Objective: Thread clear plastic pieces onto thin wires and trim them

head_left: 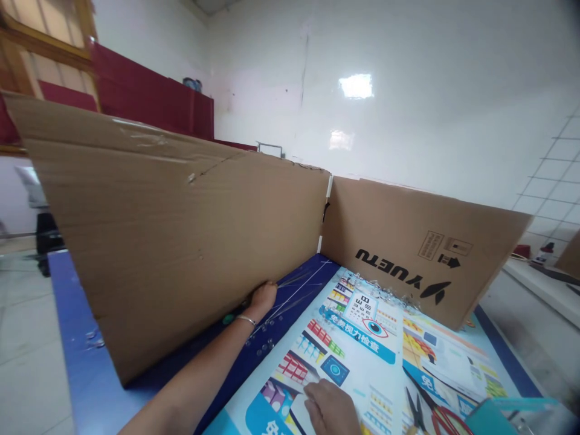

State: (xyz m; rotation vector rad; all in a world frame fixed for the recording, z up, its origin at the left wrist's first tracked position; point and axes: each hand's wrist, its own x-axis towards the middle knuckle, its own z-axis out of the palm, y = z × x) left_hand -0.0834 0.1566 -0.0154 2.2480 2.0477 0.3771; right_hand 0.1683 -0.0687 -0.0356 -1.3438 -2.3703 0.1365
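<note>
My left hand (264,297) reaches to the foot of the long cardboard panel (181,241), its fingers curled and partly hidden. Thin wire-like strands (294,300) lie right beside it on the blue tabletop; whether the fingers hold any of them I cannot make out. Small clear round pieces (265,347) are scattered near the wrist, and a small green item (228,318) sits behind the forearm. Low in the view, my right hand (333,408) is curled closed over the printed poster (385,380). What its fingers hold, if anything, is hidden.
A second cardboard panel (426,241) with upside-down lettering meets the first at a corner. Clear bits (385,293) lie along its foot. Pliers (414,408), red-handled scissors (446,420) and a teal container (493,417) sit at lower right. A white counter (539,290) stands beyond.
</note>
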